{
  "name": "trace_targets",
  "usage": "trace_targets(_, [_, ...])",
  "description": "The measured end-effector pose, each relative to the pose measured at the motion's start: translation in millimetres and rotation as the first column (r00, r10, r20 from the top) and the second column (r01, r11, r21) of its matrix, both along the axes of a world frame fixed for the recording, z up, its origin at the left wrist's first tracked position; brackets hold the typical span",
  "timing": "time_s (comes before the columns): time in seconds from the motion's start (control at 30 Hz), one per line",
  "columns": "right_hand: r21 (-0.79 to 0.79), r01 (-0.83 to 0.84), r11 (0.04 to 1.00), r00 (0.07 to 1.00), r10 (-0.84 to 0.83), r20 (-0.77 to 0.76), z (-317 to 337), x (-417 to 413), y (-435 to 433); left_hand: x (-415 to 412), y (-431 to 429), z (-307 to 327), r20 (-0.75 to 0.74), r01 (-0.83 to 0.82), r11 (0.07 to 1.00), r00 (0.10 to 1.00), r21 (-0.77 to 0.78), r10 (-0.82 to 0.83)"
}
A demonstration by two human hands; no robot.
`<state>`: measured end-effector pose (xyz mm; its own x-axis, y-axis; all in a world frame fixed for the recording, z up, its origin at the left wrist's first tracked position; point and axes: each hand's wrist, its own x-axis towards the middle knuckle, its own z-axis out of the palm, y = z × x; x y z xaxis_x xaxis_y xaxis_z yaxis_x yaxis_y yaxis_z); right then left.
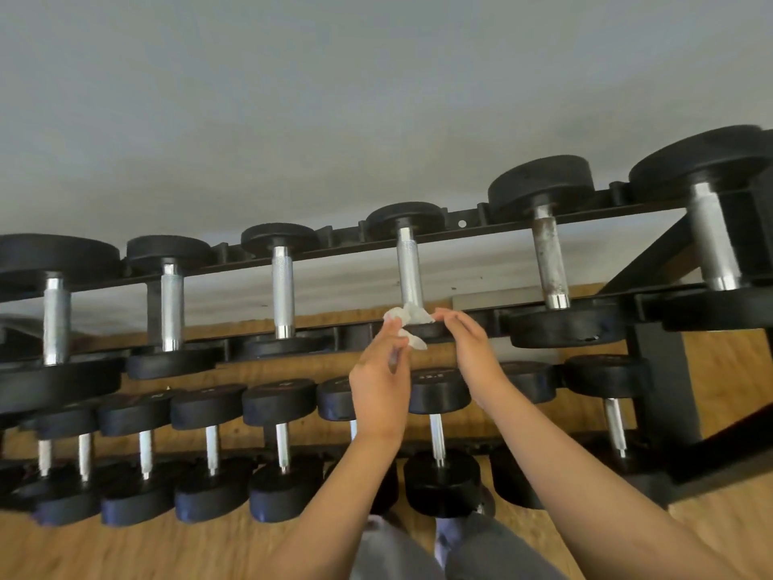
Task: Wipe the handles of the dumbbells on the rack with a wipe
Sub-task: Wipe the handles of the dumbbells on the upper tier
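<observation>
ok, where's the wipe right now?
Head view, centre: the wipe is pinched between the left hand and right hand, at the near end of the fourth handle from the left, top row of the rack.

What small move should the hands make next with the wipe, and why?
Probably draw the wipe up along the handle. The left hand and right hand both pinch the wipe at the handle's lower end, and the knurled length above it lies uncovered, so that part likely remains to be wiped.
</observation>
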<state>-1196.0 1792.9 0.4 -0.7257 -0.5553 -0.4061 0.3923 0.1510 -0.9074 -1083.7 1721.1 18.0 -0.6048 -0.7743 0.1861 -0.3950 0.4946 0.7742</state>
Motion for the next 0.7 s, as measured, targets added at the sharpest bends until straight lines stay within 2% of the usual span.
trace_targets(0.03, [-0.012, -0.001, 1.0, 1.0, 0.001, 0.006, 2, 0, 1, -4, 3, 2, 0.013, 0.091, 0.99, 0.996, -0.111, -0.09])
trace_targets(0.1, [-0.053, 0.019, 0.998, 0.997, -0.015, 0.069, 4, 1, 2, -18, 10, 4, 0.139, 0.294, 0.908, 0.955, -0.299, -0.264])
trace_targets(0.2, [-0.123, 0.101, 0.987, 0.976, -0.075, 0.205, 5, -2, 6, -37, 15, 2, 0.287, 0.446, 0.825, 0.888, -0.347, -0.36])
trace_targets(0.27, [-0.142, 0.114, 0.983, 0.98, -0.088, 0.177, 4, -6, 14, -39, 10, 2, 0.282, 0.466, 0.807, 0.88, -0.363, -0.382])
trace_targets(0.37, [-0.173, 0.036, 0.984, 0.999, -0.028, 0.045, 6, -5, 24, -31, 4, 7, 0.187, 0.396, 0.836, 0.918, -0.38, -0.35])
trace_targets(0.43, [-0.149, -0.075, 0.986, 0.993, 0.06, -0.104, 6, -4, 26, -23, -1, 10, 0.122, 0.331, 0.884, 0.943, -0.33, -0.308])
trace_targets(0.5, [-0.041, -0.188, 0.981, 0.942, 0.168, -0.291, 7, -3, 24, -18, -7, 12, 0.083, 0.281, 0.922, 0.96, -0.267, -0.269])
trace_targets(0.57, [0.065, -0.227, 0.972, 0.851, 0.23, -0.471, 8, -2, 21, -15, -14, 14, 0.038, 0.249, 0.954, 0.968, -0.168, -0.246])
trace_targets(0.7, [0.101, -0.188, 0.977, 0.743, 0.208, -0.635, 17, 1, 12, -10, -26, 26, 0.01, 0.276, 0.961, 0.961, -0.007, -0.276])
